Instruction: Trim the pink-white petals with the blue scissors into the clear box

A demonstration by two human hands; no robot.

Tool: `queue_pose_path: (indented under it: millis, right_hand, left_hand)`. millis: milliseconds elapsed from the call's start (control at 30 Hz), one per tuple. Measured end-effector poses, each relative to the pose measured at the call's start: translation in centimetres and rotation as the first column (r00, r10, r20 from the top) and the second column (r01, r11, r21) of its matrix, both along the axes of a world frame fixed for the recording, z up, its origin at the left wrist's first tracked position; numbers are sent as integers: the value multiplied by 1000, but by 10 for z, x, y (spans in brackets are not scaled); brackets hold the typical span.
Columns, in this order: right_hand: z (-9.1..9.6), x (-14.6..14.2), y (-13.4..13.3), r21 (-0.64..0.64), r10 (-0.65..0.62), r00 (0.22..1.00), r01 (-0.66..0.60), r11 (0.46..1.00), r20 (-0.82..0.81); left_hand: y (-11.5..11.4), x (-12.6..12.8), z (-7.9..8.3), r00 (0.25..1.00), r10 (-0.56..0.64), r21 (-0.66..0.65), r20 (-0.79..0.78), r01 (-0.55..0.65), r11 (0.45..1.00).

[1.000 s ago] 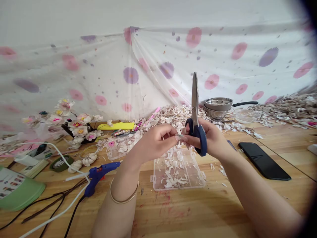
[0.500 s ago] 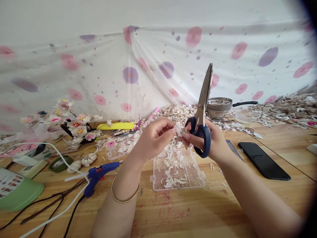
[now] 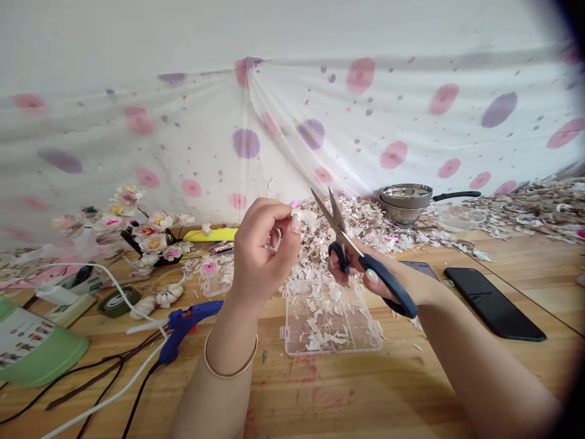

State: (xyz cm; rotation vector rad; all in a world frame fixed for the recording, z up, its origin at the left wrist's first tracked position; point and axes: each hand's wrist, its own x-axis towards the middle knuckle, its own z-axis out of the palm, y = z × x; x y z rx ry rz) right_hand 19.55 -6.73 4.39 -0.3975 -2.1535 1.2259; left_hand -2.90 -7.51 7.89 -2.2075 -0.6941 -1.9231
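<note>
My left hand (image 3: 267, 247) is raised over the table, thumb and forefinger pinching a small thin white piece (image 3: 308, 217), which looks like garlic skin. To its right, my right hand (image 3: 379, 271) holds a pair of scissors (image 3: 340, 225) with dark blue handles. The blades are parted and point up and left towards the white piece, apart from it. Below both hands lies a clear plastic compartment box (image 3: 333, 349) strewn with white scraps. Behind it spreads a heap of pale skins (image 3: 361, 222).
Left stand a blue glue gun (image 3: 183, 326) with cords, green tape (image 3: 119, 300), garlic bulbs (image 3: 170, 294), handmade flowers (image 3: 153, 238) and a green container (image 3: 46, 350). Right are a black phone (image 3: 493, 302) and metal bowls (image 3: 404, 201). A spotted plastic sheet (image 3: 283, 152) covers the wall behind.
My hands have moved apart, the left keeping the white piece. The scissors, upright with closed blades before, have tilted left and their blades have opened.
</note>
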Motion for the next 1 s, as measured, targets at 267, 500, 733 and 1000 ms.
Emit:
queue_pose_path:
  millis: [267,500,733,1000]
  right_hand:
    - [7,-2,-5,29,44,996,-47,998,82]
    - [8,-3,-5,-1,55,996,-55,999,74]
    - [8,-5,-6,-99,62,997,-57,993,44]
    - [4,-4,-5,-156,23,1000,-23,988,1]
  left_hand:
    - [-1,3,0,995,84,80,-59,-80,994]
    - [1,3,0,991,81,90,-104,-72,993]
    - [1,4,-2,992,46,37,-121,-42,998]
    - [5,1,-3,994,-100,-55,-36,98,994]
